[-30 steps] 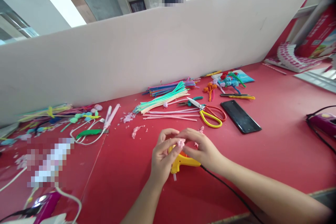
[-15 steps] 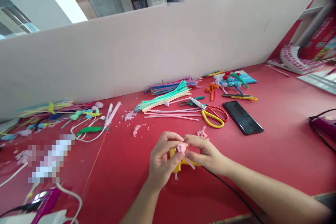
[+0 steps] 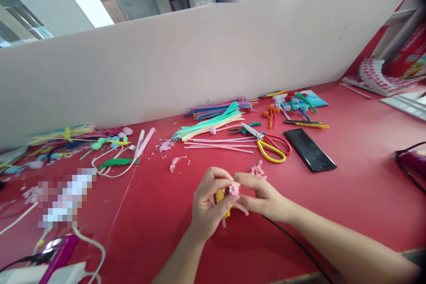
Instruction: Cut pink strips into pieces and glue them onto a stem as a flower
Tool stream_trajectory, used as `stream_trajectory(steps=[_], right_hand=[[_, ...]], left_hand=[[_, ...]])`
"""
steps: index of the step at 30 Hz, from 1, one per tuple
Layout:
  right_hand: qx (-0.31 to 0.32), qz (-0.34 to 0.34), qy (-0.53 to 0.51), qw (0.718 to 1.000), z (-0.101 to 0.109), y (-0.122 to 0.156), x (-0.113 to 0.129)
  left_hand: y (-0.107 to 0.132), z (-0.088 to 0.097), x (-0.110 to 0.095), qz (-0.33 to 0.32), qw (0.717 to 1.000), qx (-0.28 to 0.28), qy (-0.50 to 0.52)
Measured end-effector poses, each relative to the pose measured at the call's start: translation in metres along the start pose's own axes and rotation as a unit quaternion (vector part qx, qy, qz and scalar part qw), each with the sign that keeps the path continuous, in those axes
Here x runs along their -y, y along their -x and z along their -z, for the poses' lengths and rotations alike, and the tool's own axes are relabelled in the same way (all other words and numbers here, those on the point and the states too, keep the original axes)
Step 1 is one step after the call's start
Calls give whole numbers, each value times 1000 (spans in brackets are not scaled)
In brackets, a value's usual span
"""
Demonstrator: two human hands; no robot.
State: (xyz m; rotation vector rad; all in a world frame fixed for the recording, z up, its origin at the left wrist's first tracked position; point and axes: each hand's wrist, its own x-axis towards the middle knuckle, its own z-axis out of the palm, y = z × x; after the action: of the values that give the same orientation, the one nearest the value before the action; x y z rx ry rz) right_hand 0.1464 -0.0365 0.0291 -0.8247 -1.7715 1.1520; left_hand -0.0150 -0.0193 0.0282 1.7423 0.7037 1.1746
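Note:
A small pink pipe-cleaner flower [image 3: 234,188] is pinched between the fingertips of my left hand [image 3: 210,202] and my right hand [image 3: 262,193]. Both hands are closed on it and meet around it. A pink stem [image 3: 242,208] sticks out below the flower, toward me. Under the hands lies a yellow glue gun [image 3: 220,196], mostly hidden, with a clear glue stick [image 3: 224,222] poking out of its back and a black cord running right. Just behind my right hand is a small heap of pink pieces [image 3: 258,170].
Pink pipe cleaners [image 3: 219,146], green-cream bundles [image 3: 213,123], scissors [image 3: 271,151], pliers [image 3: 246,129] and a phone [image 3: 310,150] lie beyond the hands. A pink hair straightener [image 3: 144,143] and a green-handled tool [image 3: 116,162] are left. A white partition [image 3: 166,66] stands behind.
The flower has turned slightly between my fingertips, and both hands stay closed on it. The whole view has shifted a little, with everything appearing slightly further right.

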Motion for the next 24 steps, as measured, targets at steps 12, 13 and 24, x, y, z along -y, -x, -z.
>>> stream_trajectory(steps=[12, 13, 24], right_hand=[[-159, 135, 247, 946, -7, 5, -15], [-161, 144, 268, 939, -7, 6, -16], [-191, 98, 144, 966, 5, 4, 8]], left_hand=[[5, -13, 4, 7, 997, -57, -58], [6, -14, 4, 23, 997, -58, -55], [5, -11, 1, 69, 993, 40, -89]])
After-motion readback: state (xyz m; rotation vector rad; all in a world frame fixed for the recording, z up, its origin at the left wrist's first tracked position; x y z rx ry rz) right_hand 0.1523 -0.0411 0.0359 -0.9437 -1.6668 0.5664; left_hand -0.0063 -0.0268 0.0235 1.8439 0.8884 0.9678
